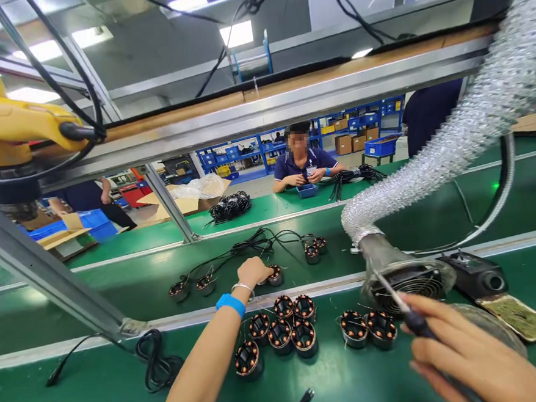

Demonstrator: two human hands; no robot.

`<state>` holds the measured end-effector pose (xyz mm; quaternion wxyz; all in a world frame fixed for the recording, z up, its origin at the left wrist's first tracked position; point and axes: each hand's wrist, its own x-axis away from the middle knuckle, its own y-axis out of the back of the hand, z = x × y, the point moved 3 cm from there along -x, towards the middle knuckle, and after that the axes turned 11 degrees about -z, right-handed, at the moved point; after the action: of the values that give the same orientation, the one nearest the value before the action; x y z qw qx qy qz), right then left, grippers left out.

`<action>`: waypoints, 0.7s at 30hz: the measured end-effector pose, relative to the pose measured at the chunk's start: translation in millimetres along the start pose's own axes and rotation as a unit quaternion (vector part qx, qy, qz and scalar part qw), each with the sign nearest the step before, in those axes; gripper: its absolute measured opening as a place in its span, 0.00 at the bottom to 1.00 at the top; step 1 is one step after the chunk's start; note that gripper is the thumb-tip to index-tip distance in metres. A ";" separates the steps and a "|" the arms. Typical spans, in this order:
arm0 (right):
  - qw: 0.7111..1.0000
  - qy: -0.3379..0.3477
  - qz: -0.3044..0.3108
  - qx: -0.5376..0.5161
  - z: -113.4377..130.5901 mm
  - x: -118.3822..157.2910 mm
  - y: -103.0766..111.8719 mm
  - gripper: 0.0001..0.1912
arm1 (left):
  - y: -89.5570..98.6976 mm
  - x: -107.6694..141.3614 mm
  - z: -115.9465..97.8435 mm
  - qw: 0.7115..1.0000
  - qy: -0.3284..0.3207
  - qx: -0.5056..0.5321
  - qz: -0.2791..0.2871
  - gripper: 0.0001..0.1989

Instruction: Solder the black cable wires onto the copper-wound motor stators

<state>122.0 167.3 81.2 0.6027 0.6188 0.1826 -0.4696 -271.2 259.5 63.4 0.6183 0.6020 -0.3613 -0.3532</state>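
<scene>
Copper-wound ring (277, 279) sits on the green belt (136, 284) beyond the metal rail (329, 286) in the head view, the left hand (253, 272) right at its side; whether the fingers grip it, I cannot tell. The right hand (462, 345) is closed around a dark-handled pointed tool (416, 321). On the near desk (349, 382), six similar rings (280, 347) stand clustered, left of two more rings (383, 340).

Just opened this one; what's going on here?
The person's left hand is at a black ring with copper-coloured windings, on the green surface beyond the silver metal rail; whether it grips is unclear. The right hand holds a slim, dark-handled tool with a metal tip before a grey round-mouthed hood. Eight similar rings sit on the nearer green bench.
</scene>
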 end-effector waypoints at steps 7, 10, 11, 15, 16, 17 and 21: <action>0.997 0.060 -0.045 -0.032 4.2 51.0 2.0 0.13 | 63.3 81.8 -8.0 0.990 -0.093 -0.059 -0.089 0.16; 0.994 0.067 -0.064 -0.061 1.5 57.8 9.6 0.18 | 57.4 144.2 -36.2 0.978 -0.182 -0.046 -0.086 0.14; 0.993 0.073 -0.060 -0.067 1.7 60.4 10.8 0.18 | 47.9 165.5 -47.8 0.974 -0.210 -0.039 -0.073 0.12; 0.993 0.057 -0.054 -0.083 8.0 74.1 7.3 0.20 | -3.9 235.4 -93.7 0.937 -0.348 0.006 0.005 0.08; 0.993 0.048 -0.056 -0.087 10.8 78.3 4.8 0.19 | -13.8 246.5 -101.8 0.929 -0.368 0.023 0.018 0.07; 0.994 0.038 -0.054 -0.093 13.8 82.6 1.8 0.18 | -20.7 254.8 -107.8 0.924 -0.378 0.045 0.027 0.06; 0.991 -0.026 -0.018 -0.131 25.1 95.0 -9.4 0.13 | -23.1 269.8 -109.0 0.931 -0.317 0.182 0.023 0.13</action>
<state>152.2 113.9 3.9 0.6742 0.5189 0.2380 -0.4687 -44.2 77.0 44.5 0.3593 0.5526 -0.6104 -0.4392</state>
